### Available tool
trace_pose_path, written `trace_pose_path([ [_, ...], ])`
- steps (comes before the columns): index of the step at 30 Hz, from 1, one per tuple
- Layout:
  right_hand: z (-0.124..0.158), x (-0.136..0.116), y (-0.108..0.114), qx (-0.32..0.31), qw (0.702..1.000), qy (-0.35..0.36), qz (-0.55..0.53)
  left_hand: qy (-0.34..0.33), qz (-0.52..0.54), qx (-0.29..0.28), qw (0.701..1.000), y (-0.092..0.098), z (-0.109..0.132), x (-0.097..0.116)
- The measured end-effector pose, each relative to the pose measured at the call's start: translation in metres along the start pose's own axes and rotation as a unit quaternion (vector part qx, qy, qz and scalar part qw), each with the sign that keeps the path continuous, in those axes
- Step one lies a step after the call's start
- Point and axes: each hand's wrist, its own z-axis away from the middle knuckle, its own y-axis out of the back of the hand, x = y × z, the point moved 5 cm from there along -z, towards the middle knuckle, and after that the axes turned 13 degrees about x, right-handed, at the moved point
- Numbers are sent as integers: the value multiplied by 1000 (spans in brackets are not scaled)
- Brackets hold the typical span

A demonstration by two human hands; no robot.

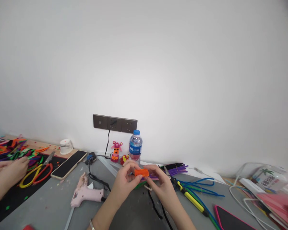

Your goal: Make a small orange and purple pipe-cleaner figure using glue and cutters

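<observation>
My left hand [124, 183] and my right hand [160, 185] meet above the grey table [50, 204], low in the middle of the view. Both pinch a small orange fuzzy piece [141, 172], one hand at each end. Purple pipe cleaners [176, 170] lie just behind my right hand. A black pipe cleaner [156, 206] trails on the table below my hands. A pink glue gun [85, 194] lies to the left of my left wrist.
A water bottle [135, 146] and small pipe-cleaner figures [116, 151] stand by the wall sockets [115, 123]. A phone [69, 164], yellow-handled cutters [189, 196], blue pipe cleaners [201, 188] and a pink-edged phone [230, 218] lie about. Another person's hands [7, 174] work at far left among coloured pipe cleaners [12, 151].
</observation>
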Motion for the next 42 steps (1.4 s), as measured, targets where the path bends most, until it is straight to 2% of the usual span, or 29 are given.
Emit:
trace_pose_path([
  [10,3,-1,-6,-31,999,-16,-29,25,-5,-15,1000,-2,1,9],
  [18,4,1,-7,-48,992,-60,-97,46,13,-31,998,-4,2,9],
  [23,5,3,-7,-54,983,-94,-148,4,3,-26,1000,-2,3,12],
  [28,5,9,-7,-62,972,-135,-185,-72,-76,-44,994,-4,3,18],
  [36,4,19,-6,-52,973,-135,-182,-75,-86,-22,993,-2,1,10],
  [42,5,20,-6,-47,976,-137,-161,-86,-89,-24,992,-2,3,14],
])
